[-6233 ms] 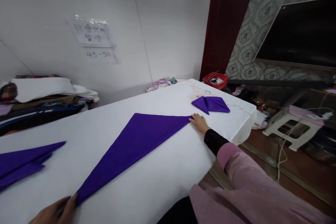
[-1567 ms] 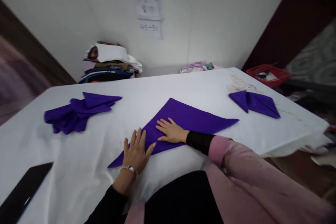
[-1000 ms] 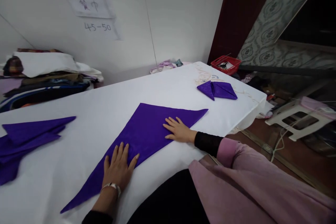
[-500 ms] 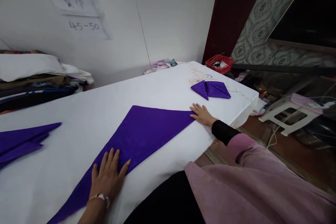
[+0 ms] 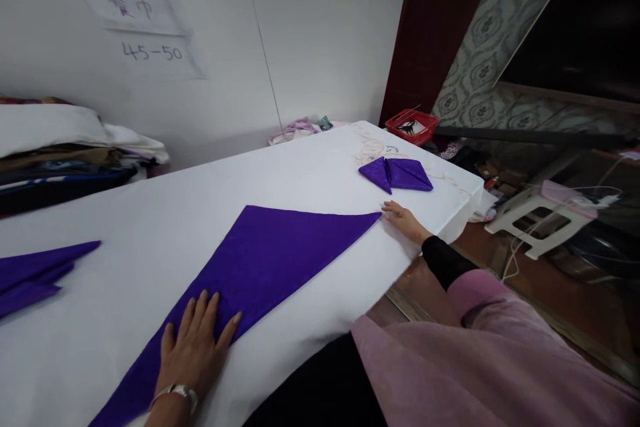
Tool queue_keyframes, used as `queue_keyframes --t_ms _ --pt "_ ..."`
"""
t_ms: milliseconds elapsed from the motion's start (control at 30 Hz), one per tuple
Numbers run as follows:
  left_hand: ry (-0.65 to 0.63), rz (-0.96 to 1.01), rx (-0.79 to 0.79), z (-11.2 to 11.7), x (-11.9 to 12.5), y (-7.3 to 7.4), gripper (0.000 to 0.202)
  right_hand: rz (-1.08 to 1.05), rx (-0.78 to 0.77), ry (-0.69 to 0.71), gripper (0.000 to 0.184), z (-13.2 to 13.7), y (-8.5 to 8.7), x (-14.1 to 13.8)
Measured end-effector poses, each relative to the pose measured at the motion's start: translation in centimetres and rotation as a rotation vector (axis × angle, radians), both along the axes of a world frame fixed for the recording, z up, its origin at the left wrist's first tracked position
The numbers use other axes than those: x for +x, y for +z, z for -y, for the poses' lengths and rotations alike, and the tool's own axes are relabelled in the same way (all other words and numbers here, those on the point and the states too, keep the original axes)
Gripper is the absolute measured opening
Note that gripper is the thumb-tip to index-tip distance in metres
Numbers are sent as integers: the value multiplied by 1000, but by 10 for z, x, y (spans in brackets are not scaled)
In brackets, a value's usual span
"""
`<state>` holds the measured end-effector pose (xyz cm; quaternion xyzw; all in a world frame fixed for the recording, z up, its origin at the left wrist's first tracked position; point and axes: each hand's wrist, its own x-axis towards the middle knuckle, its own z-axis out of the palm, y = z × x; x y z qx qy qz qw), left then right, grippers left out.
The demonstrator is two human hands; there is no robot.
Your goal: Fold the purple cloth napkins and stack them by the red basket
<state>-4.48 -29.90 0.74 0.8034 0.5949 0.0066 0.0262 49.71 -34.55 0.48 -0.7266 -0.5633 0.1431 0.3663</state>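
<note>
A purple cloth napkin [image 5: 270, 247], folded into a large triangle, lies flat on the white tablecloth [image 5: 200, 193]. My left hand [image 5: 193, 340], with a bracelet at the wrist, rests palm down on its near left part, fingers spread. At the triangle's right tip is my right hand [image 5: 406, 220], its fingers stretched out and the fingertips by the tip; whether they touch it I cannot tell. Farther back on the cloth sits a purple napkin folded into a compact shape [image 5: 407, 174]. Another folded purple napkin [image 5: 35, 277] is cut off by the left edge of the view.
A pile of folded fabrics [image 5: 65, 153] stands at the back left against the white wall. Beyond the table's far end are a red basket [image 5: 413, 127] and, lower on the right, a white and pink plastic stool [image 5: 545, 210] with cables on it.
My right hand has slid off the napkin's right corner to the right, leaving the tip uncovered. My left hand stays flat on the cloth. The view has shifted slightly.
</note>
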Motion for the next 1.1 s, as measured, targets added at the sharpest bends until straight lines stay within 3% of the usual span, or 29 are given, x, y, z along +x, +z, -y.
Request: queue_keyframes --t_ms 233,433,633,700,800,967,1100 --pt "12 -51 33 0 3 -1 69 86 -10 -13 22 -18 -10 -4" --pt "29 -43 0 8 14 11 67 96 -12 -39 22 -21 -14 -1" --pt "28 -2 19 13 16 12 67 282 114 -117 26 -21 -23 2" --pt "26 19 16 13 16 11 68 371 215 -63 31 -21 -16 -21" --pt "27 30 6 13 15 10 68 404 289 166 34 -15 2 -88" --pt "27 28 -8 12 16 11 69 520 104 743 49 -7 25 -217" --pt "19 53 -13 14 17 12 71 584 5 931 62 -9 24 -261"
